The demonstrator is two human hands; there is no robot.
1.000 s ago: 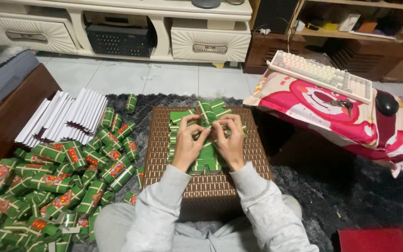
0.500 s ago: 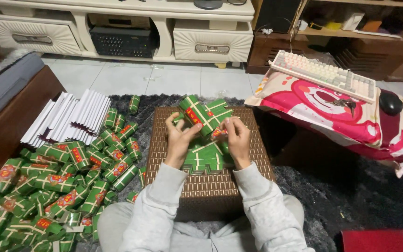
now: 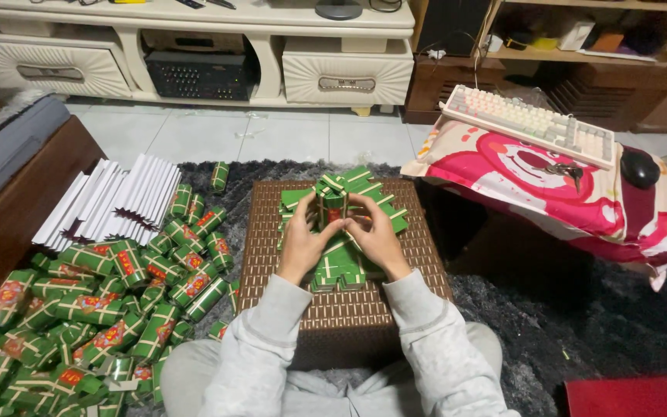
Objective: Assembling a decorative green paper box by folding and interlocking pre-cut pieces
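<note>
A green paper box with pale stripes and a red patch (image 3: pixel 332 202) is held upright between both hands above a brown woven stool (image 3: pixel 272 247). My left hand (image 3: pixel 303 241) grips its left side and my right hand (image 3: pixel 376 238) its right side, thumbs pressing the front near the fold. Under the hands lies a stack of flat green box blanks (image 3: pixel 341 270), with more fanned out behind (image 3: pixel 376 193).
A large heap of finished green boxes (image 3: pixel 94 309) covers the dark rug at the left. White folded card sheets (image 3: pixel 113 201) lie beside it. A pink printed cushion with a keyboard (image 3: pixel 530 123) and a mouse (image 3: pixel 641 166) stands at the right. A white cabinet (image 3: pixel 194 54) lines the back.
Both hands have lifted a flat blank off the stack and drawn it up into a box shape between them, moving slightly away from my body.
</note>
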